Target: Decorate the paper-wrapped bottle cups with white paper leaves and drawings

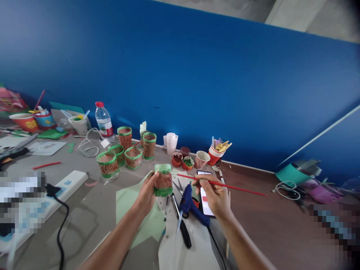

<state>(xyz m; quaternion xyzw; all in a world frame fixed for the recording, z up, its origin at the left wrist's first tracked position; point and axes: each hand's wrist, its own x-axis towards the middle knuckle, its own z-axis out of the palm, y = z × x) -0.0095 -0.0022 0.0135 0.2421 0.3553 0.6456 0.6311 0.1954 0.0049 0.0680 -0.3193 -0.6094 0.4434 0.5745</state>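
Observation:
My left hand (148, 190) is wrapped round the side of a small cup (163, 181), painted brown in the middle with green bands at top and bottom. Pinched in my right hand (212, 191) is a long red paintbrush (237, 188), its tip at the cup's upper right edge. Several similar brown and green cups (108, 163) stand behind, to the left. Small paint cups, one with dark red paint (177, 159) and one with green paint (188, 162), sit beyond my hands.
A blue glue gun (191, 206), a black-handled tool (184, 230) and a phone (206, 202) lie between my forearms. Light green paper (132, 202) is under my left arm. A water bottle (104, 122) stands back left, a white power strip (67, 187) at left.

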